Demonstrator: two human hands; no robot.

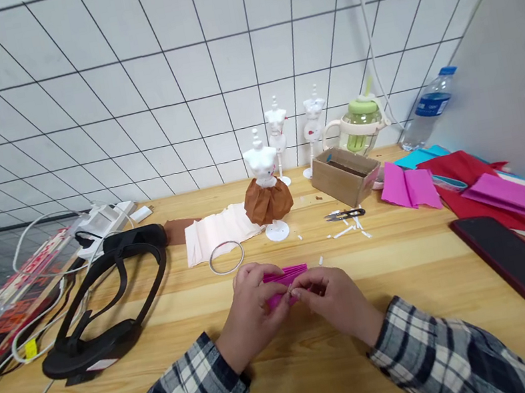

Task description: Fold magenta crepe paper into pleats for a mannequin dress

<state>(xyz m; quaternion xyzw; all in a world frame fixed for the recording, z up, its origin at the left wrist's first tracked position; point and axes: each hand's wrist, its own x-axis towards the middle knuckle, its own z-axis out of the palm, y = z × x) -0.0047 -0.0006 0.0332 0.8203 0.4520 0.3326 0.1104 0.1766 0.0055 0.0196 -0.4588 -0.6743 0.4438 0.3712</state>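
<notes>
Pleated magenta crepe paper [287, 276] is pinched between my two hands, low above the wooden table. My left hand [255, 303] is closed on its left side, thumb and fingertips pressed together. My right hand [333, 296] pinches at the gathered near edge, its fingertips meeting those of the left; whatever tiny thing lies between them is hidden. Just beyond stands a small white dress form [261, 159] wearing a puffy brown paper skirt [268, 202]. A silver ring [229, 271] lies beyond my left hand. Thread snips [345, 214] rest among white paper scraps [344, 231].
Two more dress forms [277, 129] stand by the tiled wall, near a cardboard box [345, 178], a green-lidded cup [362, 124] and a water bottle [430, 109]. Coloured paper [488, 184] and a phone [523, 262] lie right. A black strapped headset [109, 305] and cables are left.
</notes>
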